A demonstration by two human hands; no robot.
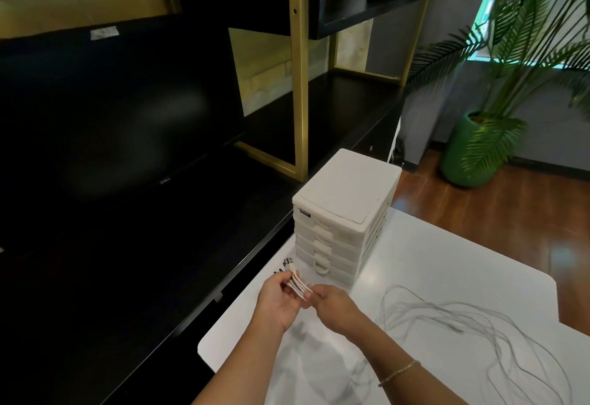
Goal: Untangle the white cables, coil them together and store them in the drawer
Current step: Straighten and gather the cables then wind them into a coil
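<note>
Several white cables (pixel 479 324) trail in loose loops across the white table (pixel 431 264) to the right. Their plug ends (pixel 295 280) are gathered side by side in front of me. My left hand (pixel 277 300) holds the bunched plug ends from below, its fingers curled round them. My right hand (pixel 332 304) pinches the same cable strands just behind the plugs. A white plastic drawer unit (pixel 344 213) with several stacked drawers stands right behind my hands, all drawers closed.
A dark monitor (pixel 111 110) sits on a black desk to the left. A black and gold shelf frame (pixel 300 85) rises behind the drawer unit. At the right, on the wooden floor, stands a green pot (pixel 469 152) with a palm.
</note>
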